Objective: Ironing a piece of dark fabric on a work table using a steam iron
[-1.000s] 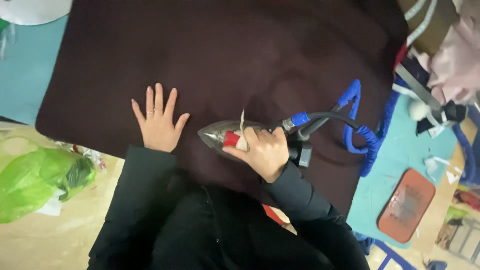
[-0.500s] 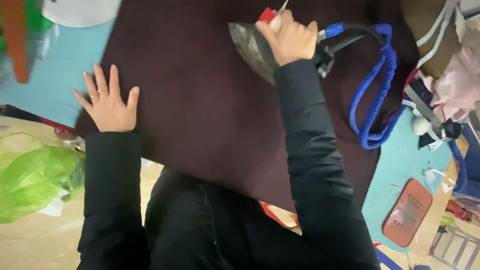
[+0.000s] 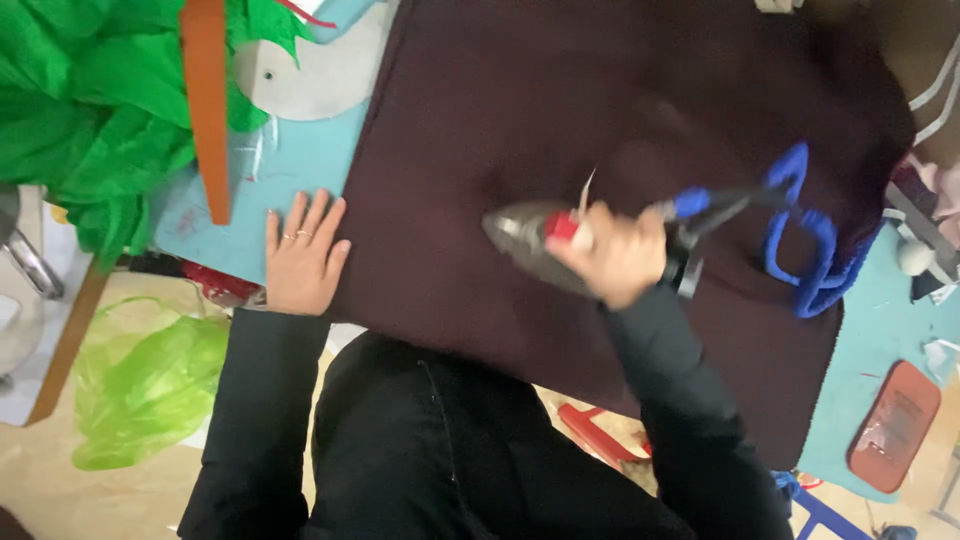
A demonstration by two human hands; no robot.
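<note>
two hands on the dark cloth, one pressing, one ironing

i see my right hand [image 3: 615, 252] wrapped tight around the handle of an iron [image 3: 545, 245], fingers closed over it, the grey soleplate pointing toward my left. the iron sits on a dark maroon cloth [image 3: 640, 110] that covers most of the light blue table [image 3: 290, 170], roughly at the cloth's middle. a black cord with a blue sleeve leaves the iron's back end, and a blue coiled cable [image 3: 815, 250] loops just beside it on the cloth's right part.

my left hand [image 3: 300, 262] lies flat and open, fingers spread, palm down at the left edge of the cloth, partly on the table; it grips nothing. rings show on two fingers.

off to the left, green crinkled paper [image 3: 80, 90] piles up with an orange strip [image 3: 208, 100] across it. a lime green plastic bag [image 3: 150, 390] lies lower on the left. a reddish-brown flat case [image 3: 893, 425] rests near the table's right edge.
</note>
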